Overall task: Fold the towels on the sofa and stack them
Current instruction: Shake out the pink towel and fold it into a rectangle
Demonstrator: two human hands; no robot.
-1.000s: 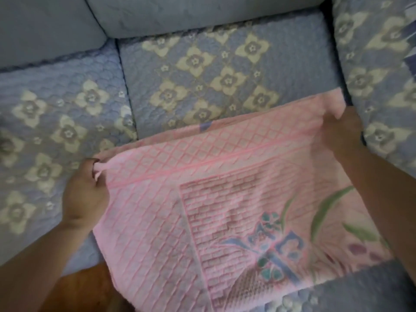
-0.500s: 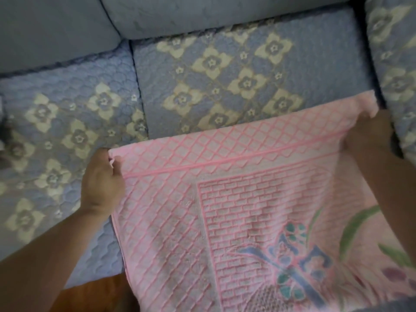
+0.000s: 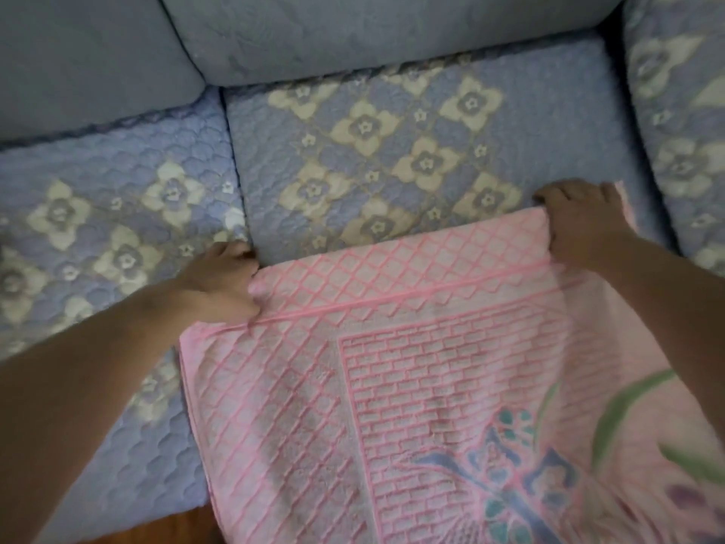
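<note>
A pink towel (image 3: 412,367) with a raised diamond border, a brick-patterned panel and a flower print lies spread over the front of the middle seat cushion (image 3: 392,151) of a blue sofa with a pale flower pattern, filling the lower centre and lower right of the frame and hanging past the seat's front edge at the bottom. The left hand (image 3: 223,284) grips the towel's far left corner at centre left, fingers curled round the cloth, and the right hand (image 3: 580,221) holds the far right corner at upper right, thumb on top and the other fingers tucked over the edge. Both hands are down at the cushion, so the step in hand looks like laying the far edge flat and square before the next fold. To do it well, the two corners should be drawn apart with even tension so the hem between them runs straight, then pressed down together. The left side seems to need care: the edge below the left hand shows a small step where the layers look offset, which I take as a sign they are not quite aligned. Sliding that corner outward until the layers match would likely give a cleaner fold. Soft terry sags and creeps, so smoothing from the middle toward the sides should help it stay put. No stack of folded towels is in view here.
</note>
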